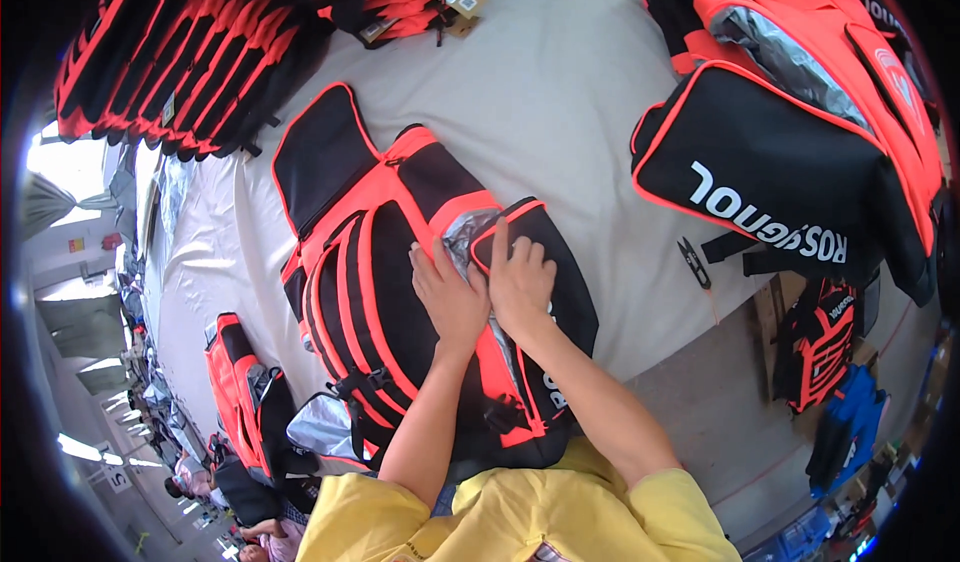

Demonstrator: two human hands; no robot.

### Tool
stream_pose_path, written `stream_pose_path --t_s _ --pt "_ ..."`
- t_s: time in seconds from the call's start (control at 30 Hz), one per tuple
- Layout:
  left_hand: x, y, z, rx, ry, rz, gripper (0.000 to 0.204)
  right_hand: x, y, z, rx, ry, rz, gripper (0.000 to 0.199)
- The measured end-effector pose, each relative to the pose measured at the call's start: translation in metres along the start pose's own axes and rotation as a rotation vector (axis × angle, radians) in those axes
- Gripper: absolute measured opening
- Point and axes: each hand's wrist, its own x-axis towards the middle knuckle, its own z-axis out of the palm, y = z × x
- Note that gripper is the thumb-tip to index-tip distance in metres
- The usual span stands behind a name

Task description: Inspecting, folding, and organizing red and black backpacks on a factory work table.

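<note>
While both hands press on it, the black-and-orange backpack (400, 292) lies flat on the grey-clothed table (560, 112), right in front of the person, straps side up. Body is black with neon-orange piping and webbing; two padded shoulder straps run lengthwise, edged in orange. Top flap (320, 152) is folded out away from the person, black with orange border. Silver lining (462, 234) shows at an opening near the middle, just above the hands. Side pocket panel (545, 262) on the right is black with an orange rim, partly lifted.

Left hand (450, 297) lies palm down on the pack, fingers (425, 262) extended and nearly together, tips at the edge of the silver lining; no grip visible, just flat contact. Right hand (520, 282) sits just beside it, touching, fingers slightly spread over the pocket panel, index pointing up along its edge. Cannot tell whether the right thumb hooks any fabric.

Around it: a second identical pack (800, 132) upper right on its side, a stack of more packs (180, 52) upper left, thread snips (693, 262) on the cloth to the right, well apart from the hands. Another orange pack (240, 392) sits lower left, off the table edge.
</note>
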Motion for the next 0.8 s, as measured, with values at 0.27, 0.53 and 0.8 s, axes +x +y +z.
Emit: stream_pose_path --t_s 0.27,0.53,0.8 --pt "0.002 -0.015 -0.005 -0.23 -0.095 -0.081 0.078 -0.007 0.139 -0.051 1.105 -0.183 0.551 0.02" --pt "0.002 -0.031 0.001 -0.233 -0.006 -0.066 0.073 -0.116 0.231 -0.07 1.861 0.078 0.831 0.043" --pt "0.005 -0.026 0.006 -0.14 -0.04 0.013 0.072 -0.128 0.229 -0.059 2.095 0.07 1.023 0.049"
